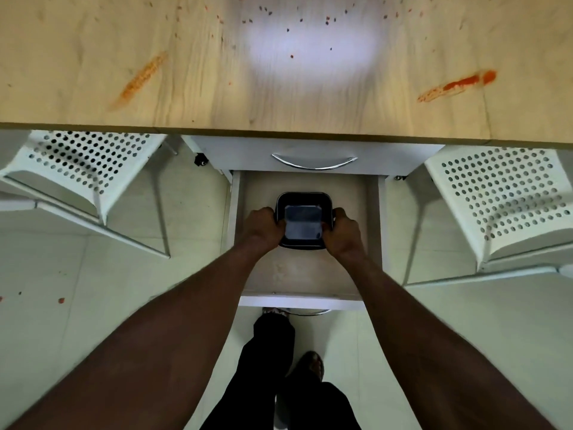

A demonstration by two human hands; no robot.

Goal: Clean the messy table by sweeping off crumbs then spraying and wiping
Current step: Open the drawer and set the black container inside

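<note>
While the pale, wood-grain desk [279, 97] fills the upper view, its smooth top carries small dark-red crumbs [291, 56] scattered around a bright glare. A grainy orange smear [142, 79] lies on the left and a wetter red smear [459, 85] on the right. Below the desk's front edge, a curved metal handle [313, 162] sits on a white drawer front, above an open drawer [310, 274] lined in pale board. Over this drawer a black container [304, 225], square with rounded corners and a glossy inside, lies between the two grips. The left grip [263, 228] curls tightly over its left rim and the right grip [341, 231] over its right rim. Whether the container rests on the drawer bottom cannot be told. White perforated chairs [90, 159] flank the drawers.
</note>
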